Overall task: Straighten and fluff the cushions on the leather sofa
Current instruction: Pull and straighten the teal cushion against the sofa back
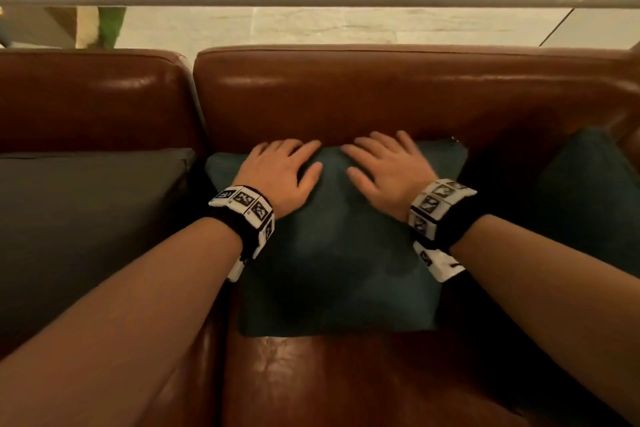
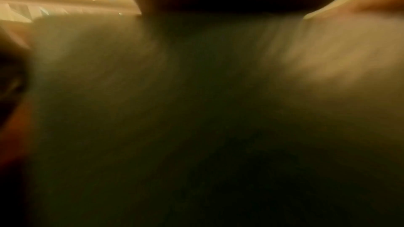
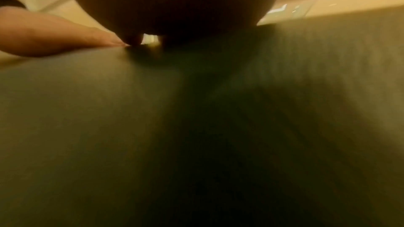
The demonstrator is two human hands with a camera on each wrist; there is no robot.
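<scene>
- Palms: left hand & right hand flat, fingers spread, on dark teal square fabric cushion, prob. to smooth it.
- Cushion leans w/ top edge at brown leather sofa backrest.

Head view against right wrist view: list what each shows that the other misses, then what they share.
Only the head view shows the left hand, the grey cushion on the neighbouring seat, another teal cushion at right, and the brown sofa backrest. Only the right wrist view shows, close up, a finger lying flat on the fabric. Both show the right hand resting on the teal cushion.
</scene>
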